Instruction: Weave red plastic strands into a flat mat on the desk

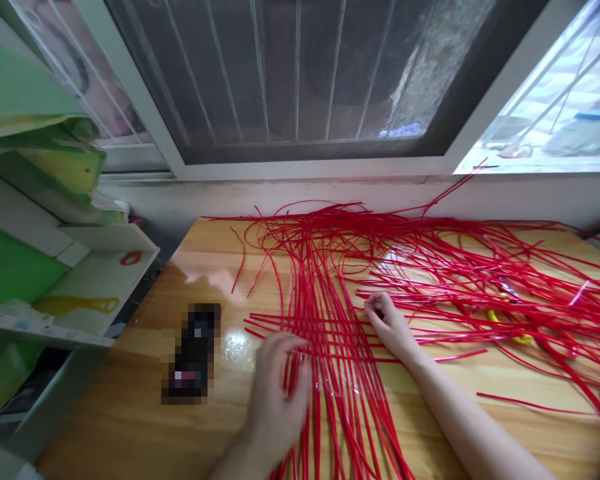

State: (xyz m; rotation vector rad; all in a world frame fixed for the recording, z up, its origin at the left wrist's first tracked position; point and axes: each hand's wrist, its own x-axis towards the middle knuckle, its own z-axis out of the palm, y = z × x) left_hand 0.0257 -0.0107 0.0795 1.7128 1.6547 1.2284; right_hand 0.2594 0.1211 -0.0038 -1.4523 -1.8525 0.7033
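Observation:
Long thin red plastic strands point(325, 293) run lengthwise down the middle of the wooden table. Several shorter crosswise strands point(267, 321) pass over and under them, making a loose woven patch. My left hand point(280, 393), blurred, hovers at the left side of this patch, thumb and fingers apart with red strands visible in the gap. At the patch's right edge, my right hand point(387, 323) has its fingers curled into a pinch, with a red strand at the fingertips. Clear tape point(337, 387) appears to lie across the lengthwise strands below the patch.
A loose heap of red strands point(480, 267) spreads over the right, partly covering a yellow-handled tool point(520, 339). A pixelated dark object point(193, 353) and a small clear roundish item point(238, 348) lie left. Behind the table is a barred window point(310, 167); shelves point(100, 280) stand left.

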